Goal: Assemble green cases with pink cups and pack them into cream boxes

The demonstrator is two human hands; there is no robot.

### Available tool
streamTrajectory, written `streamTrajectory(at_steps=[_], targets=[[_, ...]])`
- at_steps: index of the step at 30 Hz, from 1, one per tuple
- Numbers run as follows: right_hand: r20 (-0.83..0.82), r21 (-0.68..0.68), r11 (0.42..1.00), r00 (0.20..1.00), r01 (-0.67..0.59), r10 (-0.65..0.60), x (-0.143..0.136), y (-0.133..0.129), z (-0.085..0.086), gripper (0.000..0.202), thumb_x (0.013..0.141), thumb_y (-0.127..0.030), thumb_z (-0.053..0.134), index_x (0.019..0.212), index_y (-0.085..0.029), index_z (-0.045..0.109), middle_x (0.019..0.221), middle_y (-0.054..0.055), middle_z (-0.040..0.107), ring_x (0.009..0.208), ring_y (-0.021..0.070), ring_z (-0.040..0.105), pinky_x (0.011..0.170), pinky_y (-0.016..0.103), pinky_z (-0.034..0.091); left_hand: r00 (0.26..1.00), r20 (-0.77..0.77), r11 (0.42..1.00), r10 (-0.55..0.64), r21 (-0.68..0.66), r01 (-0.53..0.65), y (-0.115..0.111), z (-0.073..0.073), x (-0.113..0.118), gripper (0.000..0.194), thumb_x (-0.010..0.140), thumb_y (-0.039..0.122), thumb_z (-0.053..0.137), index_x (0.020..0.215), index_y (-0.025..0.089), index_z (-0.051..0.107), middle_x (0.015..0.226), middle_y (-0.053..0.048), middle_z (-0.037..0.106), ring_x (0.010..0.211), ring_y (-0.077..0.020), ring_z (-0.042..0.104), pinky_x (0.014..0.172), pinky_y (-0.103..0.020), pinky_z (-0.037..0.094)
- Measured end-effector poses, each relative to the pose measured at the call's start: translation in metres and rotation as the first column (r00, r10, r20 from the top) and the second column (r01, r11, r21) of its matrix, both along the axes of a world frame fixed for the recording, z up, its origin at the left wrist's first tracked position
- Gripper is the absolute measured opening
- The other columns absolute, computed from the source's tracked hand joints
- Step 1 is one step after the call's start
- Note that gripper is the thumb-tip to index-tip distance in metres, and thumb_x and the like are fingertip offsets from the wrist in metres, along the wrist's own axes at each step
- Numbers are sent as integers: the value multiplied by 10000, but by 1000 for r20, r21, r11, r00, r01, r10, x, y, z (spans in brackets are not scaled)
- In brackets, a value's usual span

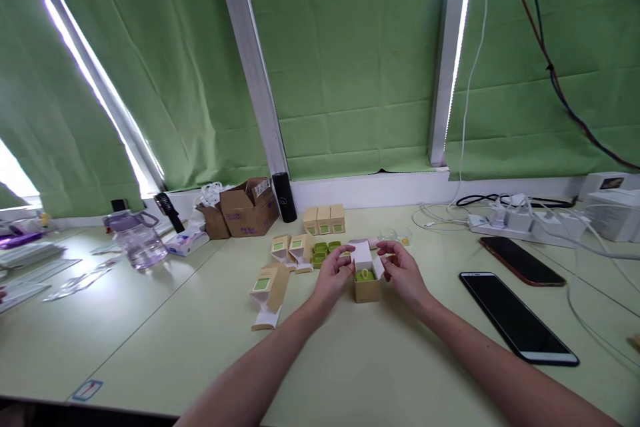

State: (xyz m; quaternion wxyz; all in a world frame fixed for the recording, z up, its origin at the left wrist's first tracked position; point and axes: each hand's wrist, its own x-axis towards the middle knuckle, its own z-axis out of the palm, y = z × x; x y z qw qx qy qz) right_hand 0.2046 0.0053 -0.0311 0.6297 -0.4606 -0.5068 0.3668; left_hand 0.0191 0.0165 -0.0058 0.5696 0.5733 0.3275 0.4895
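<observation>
A small brown cardboard box (367,292) stands upright and open in front of me, its white inner flaps raised. Inside it sits a green item (365,275) with a pale loop on top. My left hand (331,275) has its thumb and fingers closed at the left flap of the box. On the other side, my right hand (404,276) pinches the right flap. Just behind my left hand are several green square pieces (320,255). Open boxes of the same kind (269,285) lie to the left, and closed boxes (324,220) stand in a row farther back.
To the right lie two phones, a large one (517,317) and a smaller one (523,260), near a power strip (520,227) with trailing cables. At the left are a water jug (137,243), a large carton (249,210) and a black cylinder (285,197).
</observation>
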Motion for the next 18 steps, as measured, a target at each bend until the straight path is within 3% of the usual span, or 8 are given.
streamTrajectory(at_steps=[4,18], targets=[[-48,-19,1000,999,-12,11,-2,-2,3,359,730,-380,613,1056,-231,626,988,35,602,647,143,511,533,285,422,1000,-13,1000,-23,6,23,1,-5,2,532,730,420,839,1139,209,573,914,-56,742,812,-196,690,770,-294,488],[-118,-64,995,990,-78,70,-6,-5,3,408,665,-335,609,1062,-241,583,962,18,569,618,126,498,485,257,395,992,-122,998,15,60,-8,-4,-2,4,499,758,324,774,1161,217,499,843,0,703,711,-142,616,686,-249,403]])
